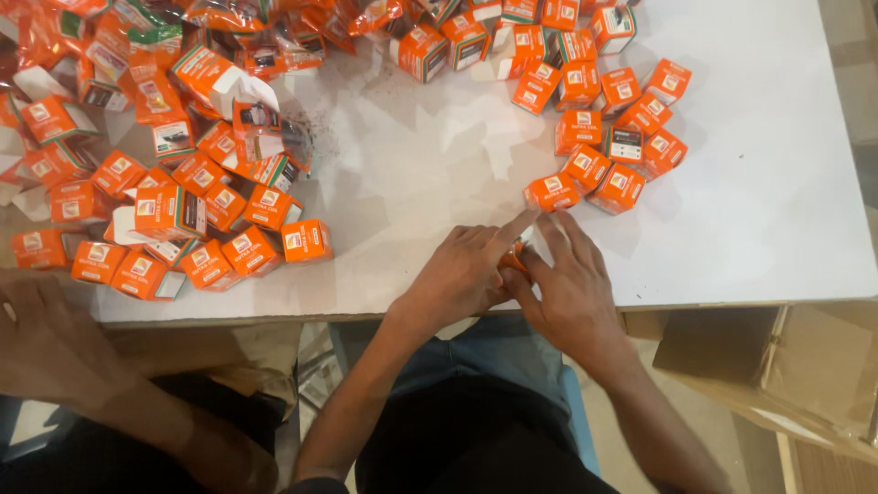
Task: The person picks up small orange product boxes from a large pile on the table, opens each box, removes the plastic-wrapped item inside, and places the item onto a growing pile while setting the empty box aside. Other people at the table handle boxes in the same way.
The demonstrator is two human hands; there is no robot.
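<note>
2 hands, left hand [457,274] and right hand [567,284], pinch shut on 1 small orange cardboard box [514,259]; brace it squarely, assembled boxes [604,137] piled toward 1 o'clock.

- small box [514,257] between the left hand [462,274] and right hand [569,288]: orange
- closed boxes [604,137] in the right cluster: orange, white label patch, one black face showing
- boxes [183,220] in the left heap: orange, white flaps, green-white edge stripe (some with a dark picture panel)
- wrappers [265,37] at the top: clear orange-tinted film
- table [759,183]: white, dark speckles near the heap
- carton [786,366] lower right: plain brown
- lap: blue jeans, black shirt
</note>
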